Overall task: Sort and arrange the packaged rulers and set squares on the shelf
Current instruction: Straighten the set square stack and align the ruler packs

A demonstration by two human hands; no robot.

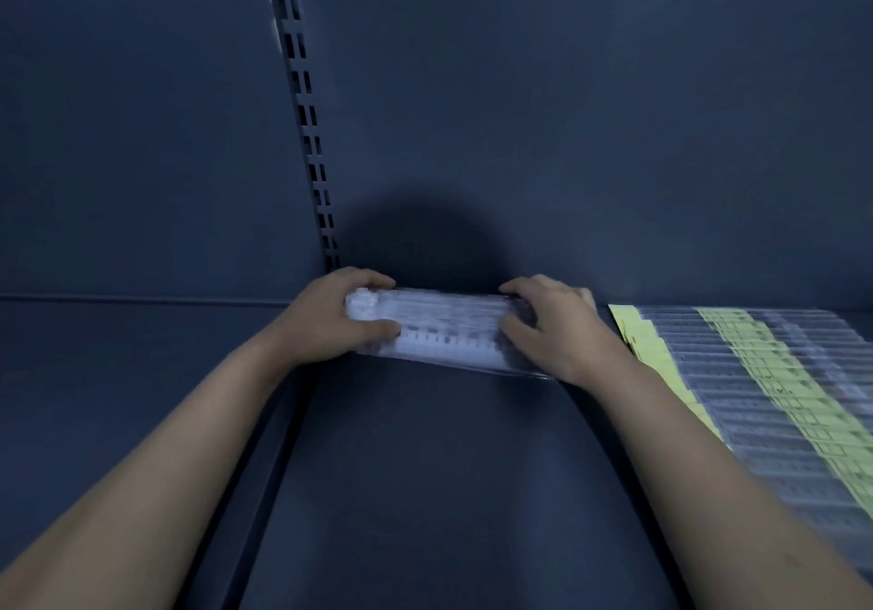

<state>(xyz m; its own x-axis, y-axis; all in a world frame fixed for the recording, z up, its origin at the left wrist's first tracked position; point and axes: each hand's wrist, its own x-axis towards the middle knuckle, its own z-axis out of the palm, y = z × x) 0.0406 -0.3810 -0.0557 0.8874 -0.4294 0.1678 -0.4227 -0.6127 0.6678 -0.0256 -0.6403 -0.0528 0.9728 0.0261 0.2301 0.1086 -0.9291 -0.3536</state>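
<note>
A bundle of clear-packaged white rulers [449, 331] lies crosswise near the back of the dark shelf [425, 468]. My left hand [330, 316] grips its left end, fingers curled over the top and thumb along the front. My right hand [552, 326] holds the right end, fingers curled over the pack. On the right of the shelf, several overlapping packaged rulers with yellow-green labels [756, 397] run in a row from the back towards the front edge.
The dark back panel [519, 137] rises just behind the bundle. A slotted upright post [309, 137] divides it, and a seam in the shelf surface [264, 468] runs forward beneath my left forearm.
</note>
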